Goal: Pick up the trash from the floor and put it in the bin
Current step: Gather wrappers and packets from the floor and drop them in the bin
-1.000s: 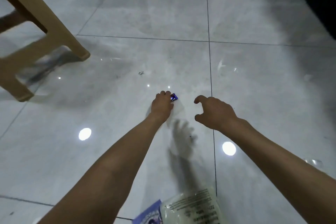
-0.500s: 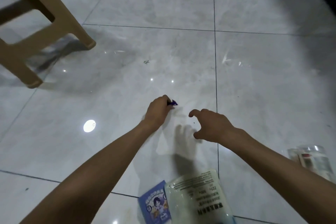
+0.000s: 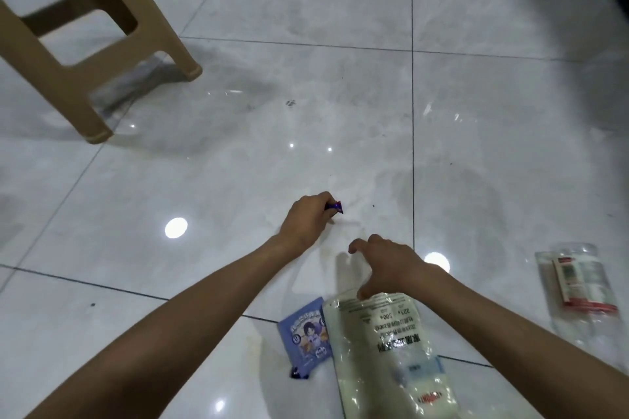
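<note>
Pinching a small crumpled purple candy wrapper [image 3: 334, 207] between curled fingertips, the left hand [image 3: 306, 219] holds it just above the glossy grey tiled floor [image 3: 306, 61]. The right hand [image 3: 388, 265] hovers with loosely curled fingers holding nothing, over the top edge of a pale translucent printed plastic pouch [image 3: 388, 350]. A flat purple cartoon-printed sachet [image 3: 304, 333] lies touching that pouch's left side. A clear plastic wrapper with a red-and-white label [image 3: 575, 282] lies well apart to the right. A tan plastic stool [image 3: 85, 54] stands far left.
</note>
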